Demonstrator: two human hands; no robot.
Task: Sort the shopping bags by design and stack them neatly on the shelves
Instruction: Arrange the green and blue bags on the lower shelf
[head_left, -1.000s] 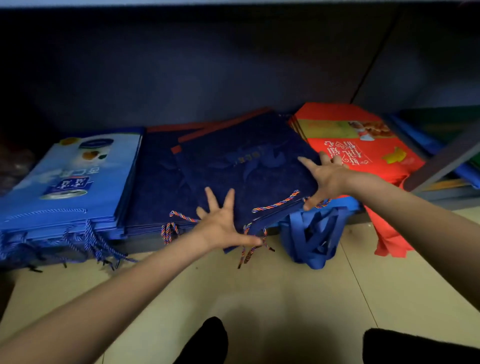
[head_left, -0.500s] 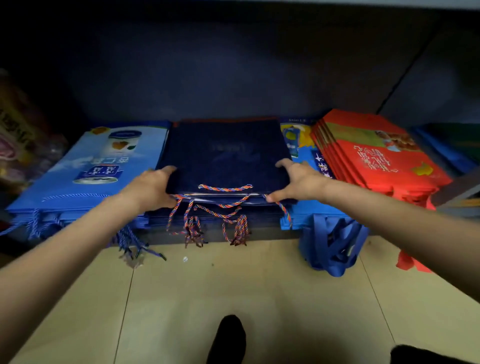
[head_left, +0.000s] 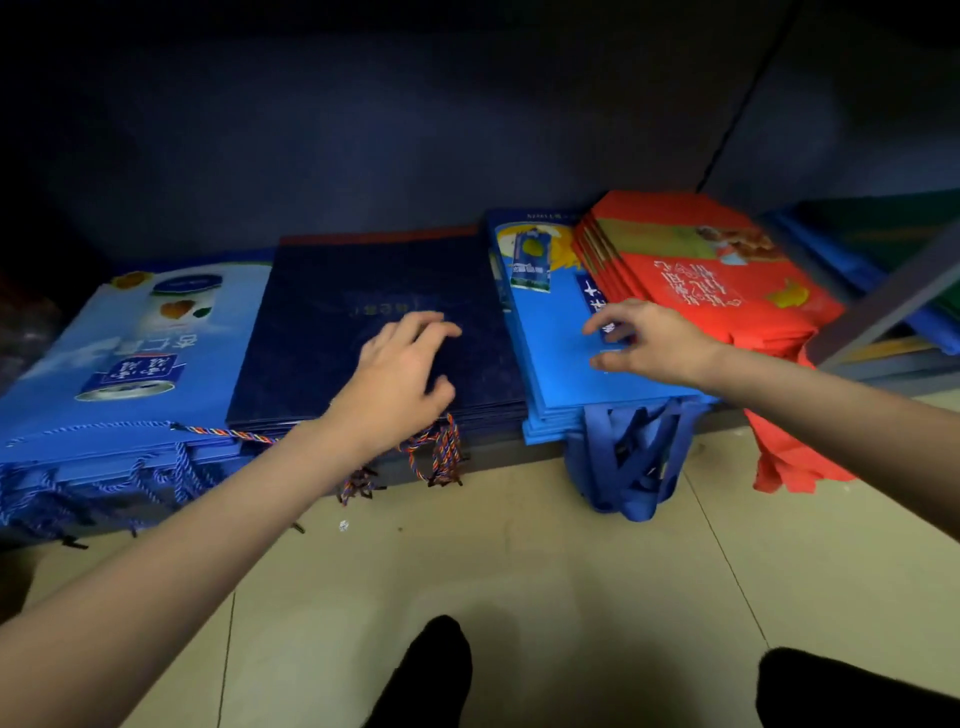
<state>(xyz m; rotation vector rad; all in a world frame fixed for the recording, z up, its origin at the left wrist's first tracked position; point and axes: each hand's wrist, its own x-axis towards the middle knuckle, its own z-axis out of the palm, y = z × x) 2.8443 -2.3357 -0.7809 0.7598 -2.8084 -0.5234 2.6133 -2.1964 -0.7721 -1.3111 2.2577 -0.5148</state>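
The navy bags (head_left: 363, 322) are lying flat in a stack on the low shelf (head_left: 498, 452), near its middle, with their red, white and blue twisted cords (head_left: 439, 449) hanging over the front edge toward the floor (head_left: 519, 561). The left hand (head_left: 400, 374) is resting palm down on the top navy bag near its front edge, fingers loosely spread and slightly bent, gripping nothing. Just beside this stack on the left, the light blue bags (head_left: 145, 353) with printed cups and a can are lying in their own pile, their blue cords (head_left: 104, 478) trailing off the shelf. On the other side, touching the navy stack, the bright blue bags (head_left: 550, 332) are sitting in a pile with wide blue strap handles (head_left: 628, 462) drooping down to the floor. The right hand (head_left: 644, 343) is hovering over or lightly touching the top bright blue bag, fingers relaxed and a little curled, thumb apart, holding nothing; whether it is making contact is hard to tell. Farther right, the red bags (head_left: 701, 270) are lying fanned in a stack that is partly overlapping the bright blue pile, with red handles (head_left: 789, 462) hanging off the edge. Beyond them, a grey upright (head_left: 883, 322) is slanting across more blue and green bags (head_left: 883, 228) in shadow. The back of the shelf is dark. At the bottom, two dark shapes, likely the person's feet (head_left: 431, 670), are showing on the pale tiled floor.
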